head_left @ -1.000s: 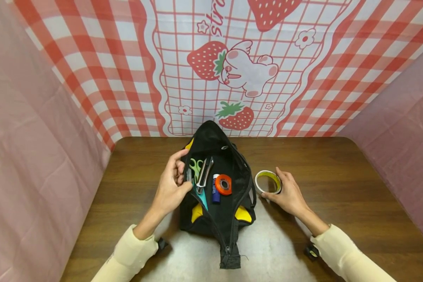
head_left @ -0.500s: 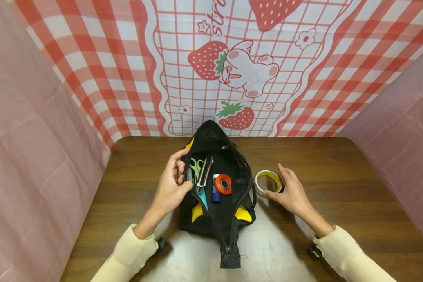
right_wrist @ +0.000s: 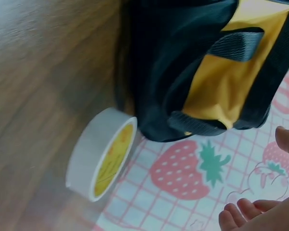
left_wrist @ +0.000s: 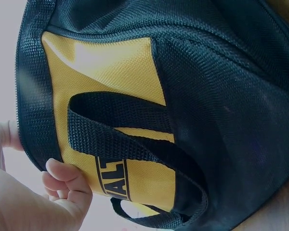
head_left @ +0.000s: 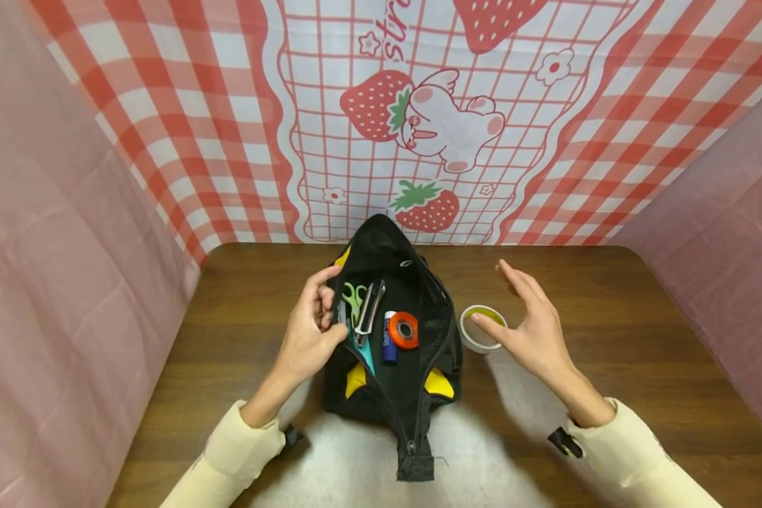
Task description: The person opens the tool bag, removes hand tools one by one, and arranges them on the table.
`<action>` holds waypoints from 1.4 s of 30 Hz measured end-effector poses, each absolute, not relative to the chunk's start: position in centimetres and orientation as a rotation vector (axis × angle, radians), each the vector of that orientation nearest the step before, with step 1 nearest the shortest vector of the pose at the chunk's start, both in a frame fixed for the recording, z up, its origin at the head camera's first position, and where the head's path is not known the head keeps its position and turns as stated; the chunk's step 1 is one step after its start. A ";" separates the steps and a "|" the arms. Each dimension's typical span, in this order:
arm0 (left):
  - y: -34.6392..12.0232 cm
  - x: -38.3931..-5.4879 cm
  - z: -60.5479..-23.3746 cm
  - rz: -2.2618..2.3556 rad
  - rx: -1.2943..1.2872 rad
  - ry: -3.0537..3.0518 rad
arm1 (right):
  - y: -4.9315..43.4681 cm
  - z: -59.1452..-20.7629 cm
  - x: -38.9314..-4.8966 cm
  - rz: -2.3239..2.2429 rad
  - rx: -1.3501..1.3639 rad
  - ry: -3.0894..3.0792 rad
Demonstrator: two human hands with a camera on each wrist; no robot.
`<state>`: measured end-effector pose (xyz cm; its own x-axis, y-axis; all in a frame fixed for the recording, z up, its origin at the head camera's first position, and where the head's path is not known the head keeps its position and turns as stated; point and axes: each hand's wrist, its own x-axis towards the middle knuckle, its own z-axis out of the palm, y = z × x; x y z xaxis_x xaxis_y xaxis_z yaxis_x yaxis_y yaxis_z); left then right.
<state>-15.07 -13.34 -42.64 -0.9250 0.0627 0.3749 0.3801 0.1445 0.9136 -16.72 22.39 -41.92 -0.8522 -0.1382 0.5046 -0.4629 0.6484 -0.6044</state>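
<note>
A black tool bag with yellow panels (head_left: pixel 441 383) lies unzipped on the table. My left hand (head_left: pixel 307 328) pinches its left edge between thumb and fingers; the left wrist view shows the hand (left_wrist: pixel 62 192) at the zipped rim, beside a yellow panel (left_wrist: pixel 115 62) with a black strap loop. Inside the bag are green-handled scissors (head_left: pixel 354 298), a box cutter (head_left: pixel 370 314), a blue glue stick (head_left: pixel 389 347) and a round orange dispenser (head_left: pixel 403 330). Right of the bag a roll of tape (head_left: pixel 480 346) rests on the table. My right hand (head_left: pixel 540 335) is spread above it, holding nothing.
The wooden table (head_left: pixel 609 317) ends at a strawberry-print cloth (head_left: pixel 432 127) hung behind it. Pink curtains (head_left: pixel 70 282) close off both sides. The bag's zip end (head_left: pixel 414 458) points toward me, and a turquoise piece (head_left: pixel 364 355) lies inside at its left.
My right hand has let go of the tape roll and lifted away from it, its fingers spreading. The roll stays beside the bag, and my left hand keeps its hold on the edge.
</note>
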 end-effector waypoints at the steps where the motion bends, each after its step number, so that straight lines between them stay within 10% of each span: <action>1: -13.4 -15.1 -42.6 -1.855 -0.432 -2.175 | 22.1 -41.8 -16.8 1.080 0.487 -2.430; 27: -13.3 -15.0 -42.7 -1.862 -0.428 -2.173 | 12.7 -39.2 -18.7 1.745 1.107 -2.056; 42: -13.3 -15.0 -42.7 -1.849 -0.432 -2.199 | 10.3 -39.5 -19.7 1.861 0.991 -2.356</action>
